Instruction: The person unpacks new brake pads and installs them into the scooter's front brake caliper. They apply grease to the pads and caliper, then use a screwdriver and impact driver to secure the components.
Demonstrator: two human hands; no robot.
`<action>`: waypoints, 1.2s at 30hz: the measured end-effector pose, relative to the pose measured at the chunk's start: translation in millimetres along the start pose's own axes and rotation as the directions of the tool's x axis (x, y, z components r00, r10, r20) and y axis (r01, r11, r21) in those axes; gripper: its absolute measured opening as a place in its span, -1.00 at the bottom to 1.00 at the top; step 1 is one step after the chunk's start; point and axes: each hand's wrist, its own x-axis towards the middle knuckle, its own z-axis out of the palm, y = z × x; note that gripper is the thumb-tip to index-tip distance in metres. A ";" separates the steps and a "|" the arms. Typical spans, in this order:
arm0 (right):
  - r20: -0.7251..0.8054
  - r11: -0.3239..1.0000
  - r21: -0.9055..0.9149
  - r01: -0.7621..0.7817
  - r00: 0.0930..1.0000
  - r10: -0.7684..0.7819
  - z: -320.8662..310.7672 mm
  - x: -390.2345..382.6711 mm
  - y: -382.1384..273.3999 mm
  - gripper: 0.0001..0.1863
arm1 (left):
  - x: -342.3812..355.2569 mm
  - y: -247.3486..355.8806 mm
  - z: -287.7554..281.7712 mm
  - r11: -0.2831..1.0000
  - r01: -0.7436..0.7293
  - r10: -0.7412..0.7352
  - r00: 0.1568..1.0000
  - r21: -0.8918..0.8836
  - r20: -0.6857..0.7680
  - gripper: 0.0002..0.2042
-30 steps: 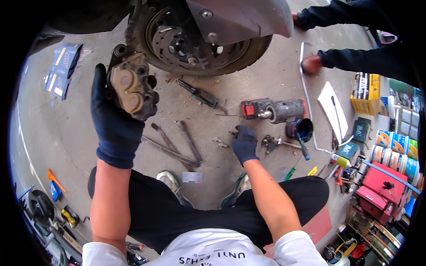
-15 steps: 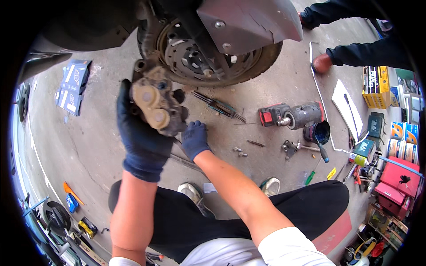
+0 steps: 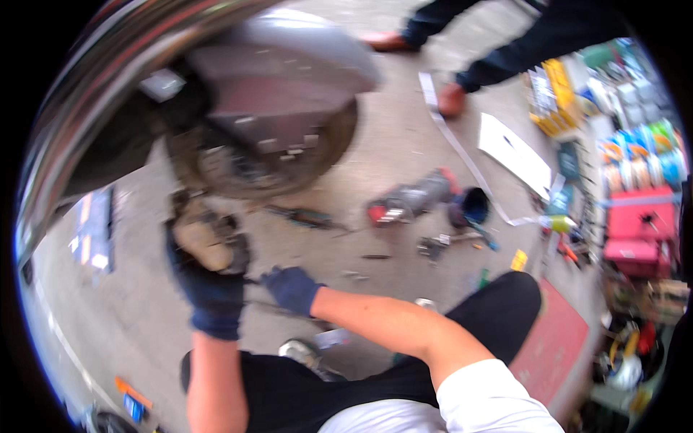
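A dirty two-piston brake caliper rests in my left hand, which wears a dark blue glove and is closed round its left and lower sides. Its two tan round pistons face up. My right hand, gloved alike, is just right of and below the caliper, its fingers curled. A thin dark piece shows between the caliper and those fingers; blur hides what it is. Beyond both hands stands a motorcycle wheel under a grey fender.
Slim tools lie by the wheel. To the right are a red and grey power tool, a dark cup, a white board and a red toolbox. Another person's shoe is at the upper right.
The view has swung and blurred. The caliper, in my left hand, appears lower and further left; my right hand also appears lower and left, still beside it.
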 end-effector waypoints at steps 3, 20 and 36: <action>0.537 0.963 0.098 -0.251 0.828 0.161 -91.5 -43.1 18.0 -0.54 | -6.9 -5.6 16.6 0.981 -0.021 0.062 0.976 0.191 -0.207 -0.54; -0.170 0.325 0.260 -0.909 0.288 0.942 -304.5 -330.1 267.9 -0.77 | -5.5 -3.3 11.1 0.910 -0.047 0.124 0.979 0.413 -0.161 -0.52; -0.199 0.302 -0.168 -0.939 0.332 0.922 -278.6 -353.5 310.9 -0.71 | 0.3 -3.9 -4.3 0.899 -0.085 0.103 0.994 0.430 -0.019 -0.50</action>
